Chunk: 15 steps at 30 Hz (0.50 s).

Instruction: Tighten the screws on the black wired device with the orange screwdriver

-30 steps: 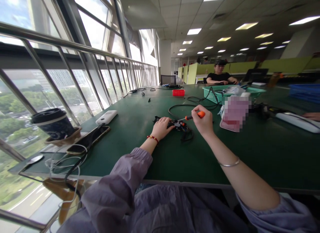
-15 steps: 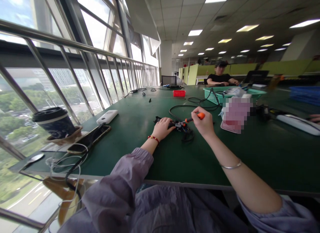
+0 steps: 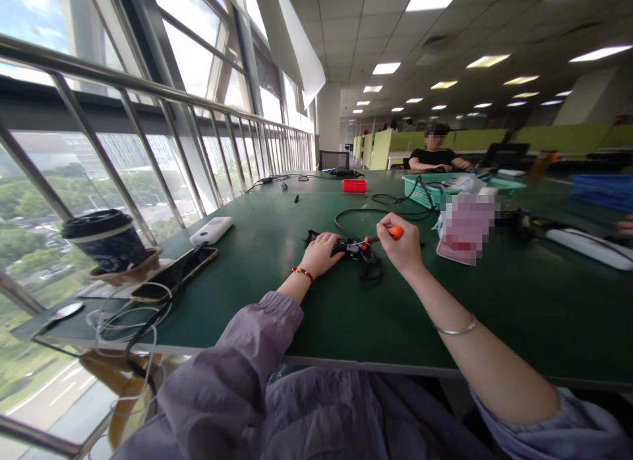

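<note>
A small black corded device (image 3: 353, 251), with bits of blue and orange showing at its right end, lies on the green table (image 3: 247, 295). My left hand (image 3: 320, 254) is wrapped over its left part and holds it down against the tabletop. In my right hand (image 3: 403, 248) is a screwdriver (image 3: 395, 232) with an orange and black handle. Its shaft points left and down, and the tip meets the device's right end. The exact contact point is too small to make out. A black cable loops around the device.
To the left are a lidded cup (image 3: 106, 242), a phone (image 3: 173, 275), a white power bank (image 3: 211, 230) and tangled cables. Ahead sits a red tray (image 3: 355, 186). A green basket (image 3: 420, 191) and a pink blurred item (image 3: 467, 226) stand right. A person (image 3: 435, 155) sits beyond.
My right hand and the screwdriver have shifted very slightly left and down. My left hand stays on the device.
</note>
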{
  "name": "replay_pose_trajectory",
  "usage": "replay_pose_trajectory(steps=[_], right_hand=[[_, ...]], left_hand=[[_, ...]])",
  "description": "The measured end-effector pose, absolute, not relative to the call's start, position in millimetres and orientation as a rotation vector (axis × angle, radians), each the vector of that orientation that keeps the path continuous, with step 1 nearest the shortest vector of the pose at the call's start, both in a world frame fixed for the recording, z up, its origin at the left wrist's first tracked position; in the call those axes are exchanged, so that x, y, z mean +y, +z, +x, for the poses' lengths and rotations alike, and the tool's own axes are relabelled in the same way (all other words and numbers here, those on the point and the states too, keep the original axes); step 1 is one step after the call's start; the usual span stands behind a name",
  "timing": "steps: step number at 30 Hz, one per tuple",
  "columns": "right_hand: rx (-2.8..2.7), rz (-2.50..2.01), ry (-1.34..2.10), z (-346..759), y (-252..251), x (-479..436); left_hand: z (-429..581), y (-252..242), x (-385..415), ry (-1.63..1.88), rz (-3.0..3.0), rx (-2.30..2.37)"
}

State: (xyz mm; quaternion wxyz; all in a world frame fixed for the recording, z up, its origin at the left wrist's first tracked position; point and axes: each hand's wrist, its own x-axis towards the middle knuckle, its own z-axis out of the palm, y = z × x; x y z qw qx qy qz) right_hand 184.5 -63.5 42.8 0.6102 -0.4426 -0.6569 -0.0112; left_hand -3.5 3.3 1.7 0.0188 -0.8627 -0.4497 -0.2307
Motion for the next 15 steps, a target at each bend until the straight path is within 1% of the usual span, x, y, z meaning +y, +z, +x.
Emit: replay_pose_trajectory(steps=[15], right_hand=[[-1.480, -1.071, -0.070, 181.6, 43.7, -64.2]], left_hand=[[-4.1, 2.2, 2.4, -0.728, -2.706, -1.388]])
